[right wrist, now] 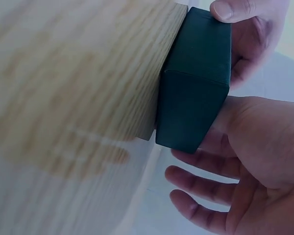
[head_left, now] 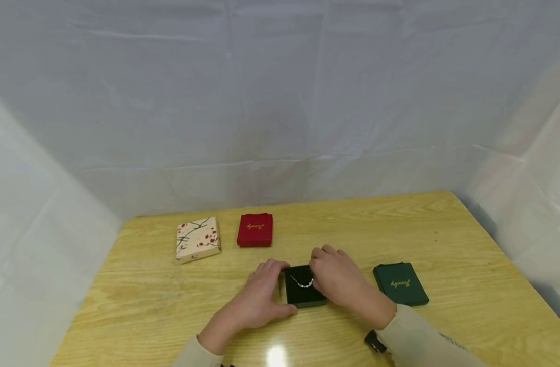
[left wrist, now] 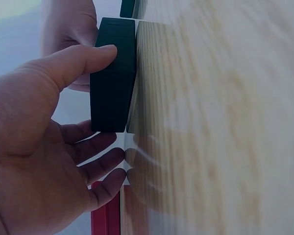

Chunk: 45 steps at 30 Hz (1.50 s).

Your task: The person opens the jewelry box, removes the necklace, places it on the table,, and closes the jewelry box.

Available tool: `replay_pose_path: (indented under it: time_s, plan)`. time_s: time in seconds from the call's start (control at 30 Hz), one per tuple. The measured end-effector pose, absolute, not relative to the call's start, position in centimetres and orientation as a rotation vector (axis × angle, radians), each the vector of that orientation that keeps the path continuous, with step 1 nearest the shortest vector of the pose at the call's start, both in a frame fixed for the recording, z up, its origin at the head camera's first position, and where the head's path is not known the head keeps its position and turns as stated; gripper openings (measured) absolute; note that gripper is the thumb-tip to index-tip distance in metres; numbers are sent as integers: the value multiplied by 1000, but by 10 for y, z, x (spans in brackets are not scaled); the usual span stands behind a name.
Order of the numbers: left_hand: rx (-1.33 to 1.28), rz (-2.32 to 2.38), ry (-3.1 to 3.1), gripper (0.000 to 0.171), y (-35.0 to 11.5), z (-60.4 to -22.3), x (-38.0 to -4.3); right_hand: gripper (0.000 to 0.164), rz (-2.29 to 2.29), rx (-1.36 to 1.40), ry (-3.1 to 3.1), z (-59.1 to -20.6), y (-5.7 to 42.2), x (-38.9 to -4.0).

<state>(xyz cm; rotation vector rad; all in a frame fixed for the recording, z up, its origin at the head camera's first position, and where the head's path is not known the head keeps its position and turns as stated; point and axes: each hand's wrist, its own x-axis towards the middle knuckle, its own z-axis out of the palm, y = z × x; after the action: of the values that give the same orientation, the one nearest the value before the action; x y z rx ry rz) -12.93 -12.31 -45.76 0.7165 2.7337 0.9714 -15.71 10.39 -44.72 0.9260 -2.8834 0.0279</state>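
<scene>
A small dark green jewelry box (head_left: pixel 312 304) with a black insert sits lidless on the table, and a silver necklace (head_left: pixel 303 285) lies across the insert. My left hand (head_left: pixel 260 295) grips the box from the left, thumb on its near wall and index finger at the far left corner. The left wrist view shows that thumb (left wrist: pixel 100 58) pressed on the green wall, the other fingers spread past the box's side. Over the box's right part, my right hand (head_left: pixel 337 275) bends its fingers down where the necklace's right end disappears. Its thumb and index tips are hidden, so I cannot tell what they pinch.
A green lid-like piece marked "Jewelry" (head_left: pixel 401 284) lies to the right, beside the right forearm. Farther back on the wooden table (head_left: pixel 147 295) are a red jewelry box (head_left: pixel 255 230) and a cream box with red blossoms (head_left: pixel 199 239). White cloth hangs around the table.
</scene>
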Motion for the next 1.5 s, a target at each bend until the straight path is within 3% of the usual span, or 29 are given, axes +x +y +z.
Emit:
replay_pose_path:
  time_s: [0.6,0.77,0.97,1.5]
  plan:
    - [702,941,2744,89,-122,-457,-130,5,104,1099,-2576,-441,116,-158]
    - [709,949,2739,89,-123,-458,-130,14,315,1155,-2603,-439,121,-158]
    - [708,957,2729,89,-123,-458,-131,7,731,1096,-2835,-434,129,-157]
    - [720,975,2706,87,-123,-456,-130,14,1312,995,-2878,-432,136,-160]
